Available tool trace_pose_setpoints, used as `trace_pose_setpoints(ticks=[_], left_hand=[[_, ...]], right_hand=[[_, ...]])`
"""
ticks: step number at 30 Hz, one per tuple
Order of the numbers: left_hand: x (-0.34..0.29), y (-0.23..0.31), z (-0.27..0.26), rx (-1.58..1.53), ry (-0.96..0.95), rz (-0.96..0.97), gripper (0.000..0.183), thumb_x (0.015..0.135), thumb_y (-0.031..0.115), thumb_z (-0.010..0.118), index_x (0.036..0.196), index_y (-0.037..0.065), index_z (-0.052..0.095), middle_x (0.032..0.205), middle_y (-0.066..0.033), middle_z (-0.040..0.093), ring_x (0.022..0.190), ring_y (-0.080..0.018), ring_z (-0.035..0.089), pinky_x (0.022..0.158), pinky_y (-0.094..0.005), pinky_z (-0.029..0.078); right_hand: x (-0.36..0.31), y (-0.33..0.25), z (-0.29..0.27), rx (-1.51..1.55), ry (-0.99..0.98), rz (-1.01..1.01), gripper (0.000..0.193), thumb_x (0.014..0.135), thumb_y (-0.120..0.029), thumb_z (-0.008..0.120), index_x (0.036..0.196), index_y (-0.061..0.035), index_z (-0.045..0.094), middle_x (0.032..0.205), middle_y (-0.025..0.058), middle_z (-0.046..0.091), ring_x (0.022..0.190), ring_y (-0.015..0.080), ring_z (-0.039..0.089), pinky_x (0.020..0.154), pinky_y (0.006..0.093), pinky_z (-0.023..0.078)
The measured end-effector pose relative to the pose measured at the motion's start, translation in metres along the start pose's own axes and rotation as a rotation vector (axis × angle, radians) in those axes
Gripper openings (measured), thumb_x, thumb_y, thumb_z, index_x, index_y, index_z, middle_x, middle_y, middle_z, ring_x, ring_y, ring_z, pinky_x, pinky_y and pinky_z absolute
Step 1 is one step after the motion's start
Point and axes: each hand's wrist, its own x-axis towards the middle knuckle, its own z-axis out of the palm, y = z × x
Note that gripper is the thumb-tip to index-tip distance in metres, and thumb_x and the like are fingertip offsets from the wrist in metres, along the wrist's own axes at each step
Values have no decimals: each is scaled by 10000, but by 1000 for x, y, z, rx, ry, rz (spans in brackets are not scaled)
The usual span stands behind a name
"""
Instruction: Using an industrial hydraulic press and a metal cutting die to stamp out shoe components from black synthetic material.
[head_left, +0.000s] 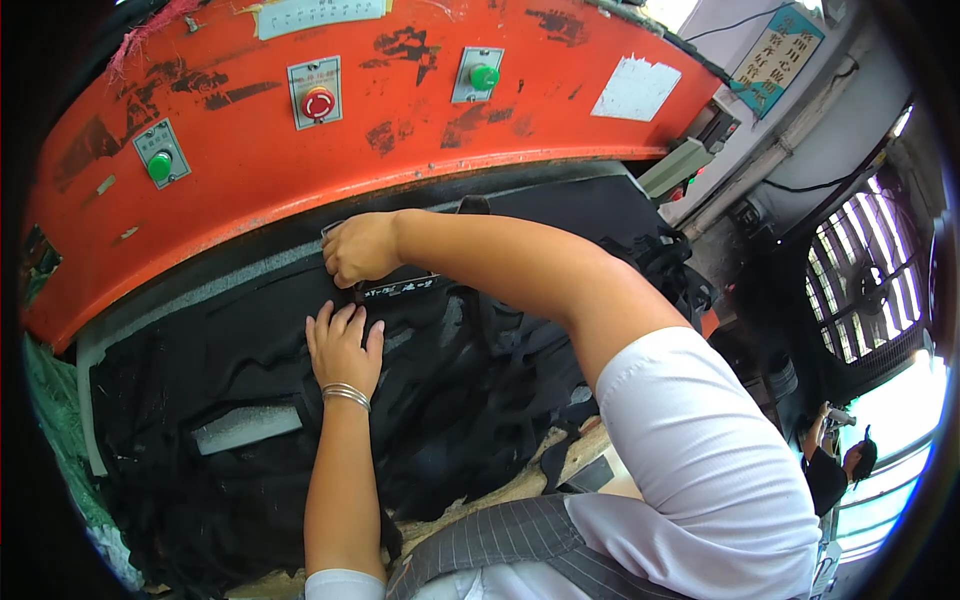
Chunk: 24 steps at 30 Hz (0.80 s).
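Observation:
My right hand (pixel 362 250) reaches across from the right, its fingers closed on the left end of a thin metal cutting die (pixel 400 288) with white marks along its near side. The hand and forearm cover part of the die. Just nearer to me, my left hand (pixel 342 348) lies palm down with its fingers apart, resting on black sheet material (pixel 170 350). This material is spread over the machine bed, wrinkled and cut into strips toward the near side. A grey-white patch (pixel 250 428) shows through an opening in it, left of my left forearm.
Behind the bed stands a red press beam (pixel 240 160) with a red stop button (pixel 317 102) and green buttons (pixel 484 77). Black scraps (pixel 670 265) hang at the bed's right end. Farther right are a large fan (pixel 868 275) and another person (pixel 832 480).

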Motion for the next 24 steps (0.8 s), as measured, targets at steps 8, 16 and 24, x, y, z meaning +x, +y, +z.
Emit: trace_pose_setpoints(ticks=[8,16,24], left_hand=[[2,0,-5,9,24,5,315,820,276,682,1033,45,703,1155,-77,629,1233,-313,472,1101,-518,284],[4,1,-1,14,15,-3,307,807,269,698,1010,38,694,1131,-86,631,1212,-325,492,1097,-516,285],[2,2,-6,33,-1,-27,310,795,258,715,1032,59,707,1138,-69,641,1228,-303,491,1102,-510,282]], right_hand=[[-106,17,-180,-385,87,811,185,879,-243,575,1020,-133,623,953,24,642,978,233,626,715,397,531],[-216,-52,-41,343,378,1248,274,857,-220,550,808,37,633,837,259,627,841,449,600,756,499,473],[-235,-60,20,556,251,1454,306,845,-247,552,848,40,655,907,273,638,911,446,604,819,477,483]])
